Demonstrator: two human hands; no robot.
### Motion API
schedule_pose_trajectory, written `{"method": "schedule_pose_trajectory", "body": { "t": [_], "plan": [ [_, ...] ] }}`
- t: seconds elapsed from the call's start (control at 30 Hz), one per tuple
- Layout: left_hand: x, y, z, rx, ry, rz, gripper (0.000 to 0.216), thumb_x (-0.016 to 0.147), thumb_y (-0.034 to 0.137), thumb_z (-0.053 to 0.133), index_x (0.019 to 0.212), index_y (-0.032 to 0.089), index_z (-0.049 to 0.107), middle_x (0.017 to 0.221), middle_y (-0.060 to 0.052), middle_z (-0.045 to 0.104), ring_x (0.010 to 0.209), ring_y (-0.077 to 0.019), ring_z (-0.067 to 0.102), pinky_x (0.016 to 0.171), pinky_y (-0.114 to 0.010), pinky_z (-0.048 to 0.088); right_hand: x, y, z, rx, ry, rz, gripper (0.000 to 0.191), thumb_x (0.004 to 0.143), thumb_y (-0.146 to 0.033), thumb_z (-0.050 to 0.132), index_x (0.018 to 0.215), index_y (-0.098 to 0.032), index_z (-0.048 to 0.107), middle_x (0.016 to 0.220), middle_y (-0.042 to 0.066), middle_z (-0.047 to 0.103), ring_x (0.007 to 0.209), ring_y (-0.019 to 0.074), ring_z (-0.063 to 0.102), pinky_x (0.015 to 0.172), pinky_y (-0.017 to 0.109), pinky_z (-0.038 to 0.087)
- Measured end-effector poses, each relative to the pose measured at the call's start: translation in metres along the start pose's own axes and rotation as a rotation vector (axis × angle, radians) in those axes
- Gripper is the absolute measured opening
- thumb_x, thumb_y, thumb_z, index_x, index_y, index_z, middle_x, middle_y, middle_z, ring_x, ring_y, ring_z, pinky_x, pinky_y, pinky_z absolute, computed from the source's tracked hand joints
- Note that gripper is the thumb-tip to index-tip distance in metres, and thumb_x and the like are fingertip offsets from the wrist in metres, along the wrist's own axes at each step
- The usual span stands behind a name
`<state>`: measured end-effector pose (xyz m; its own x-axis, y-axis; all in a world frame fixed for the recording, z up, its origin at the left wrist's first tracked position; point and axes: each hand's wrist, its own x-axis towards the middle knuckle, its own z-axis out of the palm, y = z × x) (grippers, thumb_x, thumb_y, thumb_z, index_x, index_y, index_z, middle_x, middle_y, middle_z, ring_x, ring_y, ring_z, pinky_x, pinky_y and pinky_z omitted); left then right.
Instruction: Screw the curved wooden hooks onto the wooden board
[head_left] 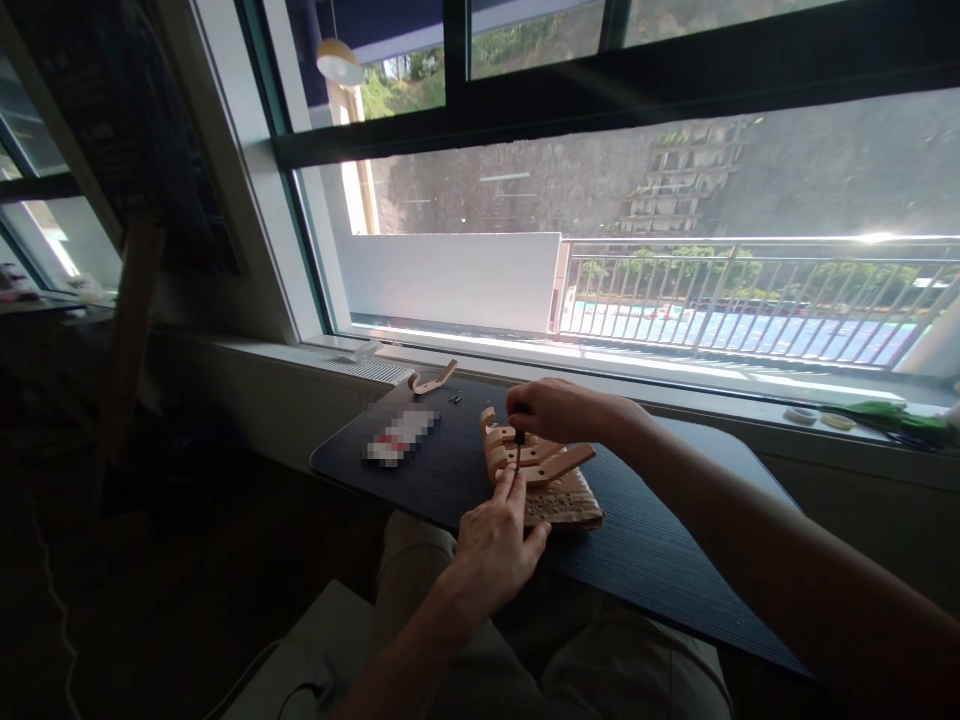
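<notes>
My right hand (551, 408) is closed around the dark handle of a screwdriver (519, 450). Its thin shaft points down at a light wooden piece with curved ends and dark holes (536, 455). My left hand (495, 545) lies low against that piece, with two fingers stretched toward the screwdriver's tip and the thumb apart on the cardboard. The tip itself is hidden at those fingers. Beneath the wood sits a brown corrugated cardboard block (574, 505). Further back on the table lies a separate curved wooden hook (435, 380), with small dark screws (455, 399) beside it.
A blurred-out packet (401, 435) rests on the left of the dark table (660, 540). Behind the table runs a window sill (480, 352) under a large window. Some tape rolls (836, 421) and a green bundle (885, 415) are on the sill at right.
</notes>
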<state>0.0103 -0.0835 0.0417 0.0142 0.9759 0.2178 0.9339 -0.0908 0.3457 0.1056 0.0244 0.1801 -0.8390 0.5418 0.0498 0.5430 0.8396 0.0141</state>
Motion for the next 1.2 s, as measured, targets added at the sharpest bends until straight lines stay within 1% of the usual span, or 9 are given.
{"method": "schedule_pose_trajectory", "body": {
  "t": [0.17, 0.27, 0.33, 0.4, 0.57, 0.77, 0.9, 1.03, 1.2],
  "plan": [
    [0.000, -0.001, 0.005, 0.027, 0.017, -0.013, 0.062, 0.083, 0.045, 0.041, 0.137, 0.016, 0.030, 0.146, -0.012, 0.027, 0.122, -0.0256, 0.044, 0.094, -0.033, 0.041, 0.005, -0.007, 0.010, -0.090, 0.050, 0.100, 0.034, 0.087, -0.040, 0.036, 0.096, -0.018, 0.060, 0.088, 0.009, 0.067, 0.075, 0.0176, 0.059, 0.059, 0.025, 0.035],
    [0.001, -0.002, 0.006, 0.051, 0.029, 0.004, 0.062, 0.083, 0.046, 0.041, 0.136, 0.015, 0.031, 0.145, -0.012, 0.028, 0.119, -0.0261, 0.047, 0.092, -0.035, 0.042, 0.008, -0.012, 0.008, -0.134, 0.052, 0.111, 0.039, 0.088, -0.042, 0.032, 0.096, -0.016, 0.060, 0.089, 0.012, 0.067, 0.078, 0.0205, 0.060, 0.057, 0.026, 0.035],
    [0.002, -0.003, 0.006, 0.060, 0.028, 0.010, 0.063, 0.083, 0.047, 0.042, 0.136, 0.015, 0.031, 0.145, -0.012, 0.029, 0.119, -0.0260, 0.048, 0.093, -0.034, 0.042, 0.008, -0.013, 0.004, -0.140, 0.023, 0.114, 0.040, 0.086, -0.046, 0.035, 0.096, -0.016, 0.061, 0.089, 0.012, 0.066, 0.078, 0.0210, 0.060, 0.057, 0.026, 0.034],
    [0.002, -0.002, 0.005, 0.062, 0.023, 0.010, 0.063, 0.083, 0.047, 0.042, 0.137, 0.016, 0.031, 0.145, -0.012, 0.029, 0.119, -0.0255, 0.047, 0.094, -0.033, 0.041, 0.006, -0.011, 0.000, -0.122, 0.003, 0.108, 0.038, 0.083, -0.047, 0.040, 0.097, -0.018, 0.061, 0.091, 0.010, 0.067, 0.077, 0.0199, 0.060, 0.056, 0.025, 0.034],
    [0.001, -0.001, 0.002, 0.058, 0.010, 0.006, 0.061, 0.084, 0.047, 0.040, 0.137, 0.018, 0.030, 0.146, -0.011, 0.027, 0.120, -0.0241, 0.046, 0.095, -0.031, 0.039, 0.000, -0.003, 0.001, -0.040, 0.046, 0.032, 0.027, 0.083, -0.033, 0.042, 0.096, -0.020, 0.062, 0.089, 0.006, 0.066, 0.070, 0.0136, 0.057, 0.056, 0.022, 0.032],
    [0.001, -0.003, 0.004, 0.094, 0.032, 0.048, 0.063, 0.084, 0.048, 0.040, 0.137, 0.016, 0.029, 0.145, -0.011, 0.029, 0.119, -0.0245, 0.047, 0.091, -0.031, 0.042, -0.001, -0.002, 0.009, -0.041, 0.077, 0.093, 0.029, 0.083, -0.036, 0.042, 0.095, -0.017, 0.061, 0.085, 0.008, 0.066, 0.068, 0.0142, 0.055, 0.056, 0.024, 0.031],
    [0.001, -0.003, 0.003, 0.118, 0.014, 0.041, 0.061, 0.085, 0.049, 0.038, 0.137, 0.017, 0.029, 0.144, -0.011, 0.029, 0.118, -0.0246, 0.048, 0.090, -0.031, 0.042, 0.003, -0.007, 0.003, -0.061, 0.043, 0.066, 0.030, 0.082, -0.036, 0.044, 0.094, -0.016, 0.063, 0.083, 0.008, 0.065, 0.066, 0.0140, 0.054, 0.056, 0.025, 0.031],
    [0.000, -0.001, 0.000, 0.118, 0.016, 0.042, 0.063, 0.085, 0.049, 0.039, 0.137, 0.018, 0.027, 0.145, -0.010, 0.027, 0.117, -0.0242, 0.049, 0.090, -0.031, 0.042, 0.007, -0.001, -0.002, -0.007, -0.071, 0.068, 0.034, 0.080, -0.043, 0.047, 0.096, -0.018, 0.065, 0.084, 0.006, 0.064, 0.066, 0.0140, 0.053, 0.059, 0.027, 0.033],
    [0.000, 0.000, -0.001, 0.112, -0.020, 0.025, 0.062, 0.085, 0.048, 0.040, 0.138, 0.019, 0.025, 0.146, -0.008, 0.027, 0.116, -0.0247, 0.048, 0.088, -0.030, 0.043, 0.007, 0.008, 0.000, 0.029, -0.089, 0.119, 0.032, 0.080, -0.041, 0.049, 0.095, -0.018, 0.066, 0.080, 0.005, 0.064, 0.069, 0.0146, 0.054, 0.062, 0.028, 0.034]
  ]
}}
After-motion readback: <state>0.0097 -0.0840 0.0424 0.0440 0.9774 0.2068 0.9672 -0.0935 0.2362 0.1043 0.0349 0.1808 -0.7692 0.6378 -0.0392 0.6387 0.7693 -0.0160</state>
